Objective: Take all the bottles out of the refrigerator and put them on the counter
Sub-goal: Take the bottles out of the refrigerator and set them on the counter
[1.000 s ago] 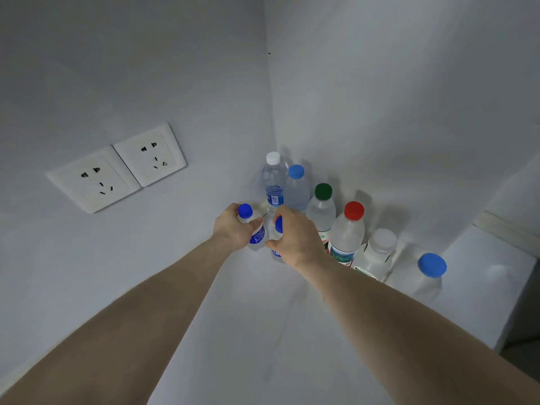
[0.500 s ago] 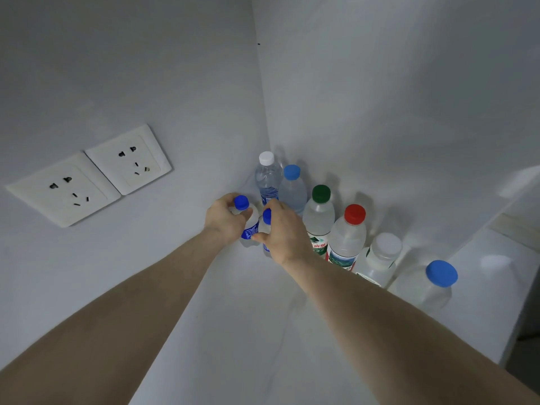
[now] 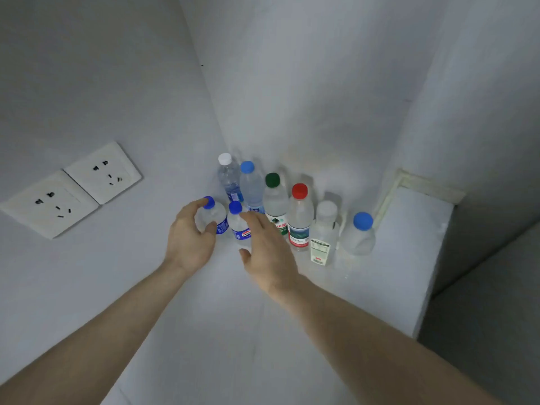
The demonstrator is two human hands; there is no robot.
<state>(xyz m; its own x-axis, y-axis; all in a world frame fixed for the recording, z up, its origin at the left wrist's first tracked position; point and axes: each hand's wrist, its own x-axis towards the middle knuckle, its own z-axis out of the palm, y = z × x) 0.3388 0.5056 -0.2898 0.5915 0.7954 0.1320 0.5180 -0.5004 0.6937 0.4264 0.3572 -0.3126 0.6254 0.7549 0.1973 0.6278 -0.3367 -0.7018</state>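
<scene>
Two small blue-capped bottles stand side by side on the white counter (image 3: 233, 317) near the wall corner. My left hand (image 3: 188, 241) curls around the left small bottle (image 3: 215, 215), thumb on its front and fingers behind. My right hand (image 3: 267, 252) is spread just in front of the right small bottle (image 3: 240, 228), with no grip on it. Behind them runs a row: a white-capped bottle (image 3: 229, 179), a light-blue-capped bottle (image 3: 251, 188), a green-capped bottle (image 3: 274, 201), a red-capped bottle (image 3: 301, 219), a white-lidded bottle (image 3: 323, 235) and a squat blue-lidded bottle (image 3: 361, 236).
Two wall sockets (image 3: 102, 173) (image 3: 49, 204) sit on the left wall. White walls close the corner behind the bottles. The counter ends at the right edge (image 3: 420, 317), with a dark drop beyond it. A cream trim strip (image 3: 423, 185) runs along the back right.
Both hands have drawn back toward me from the two small bottles. My right hand has let go of its bottle and spread its fingers; my left hand's hold has loosened.
</scene>
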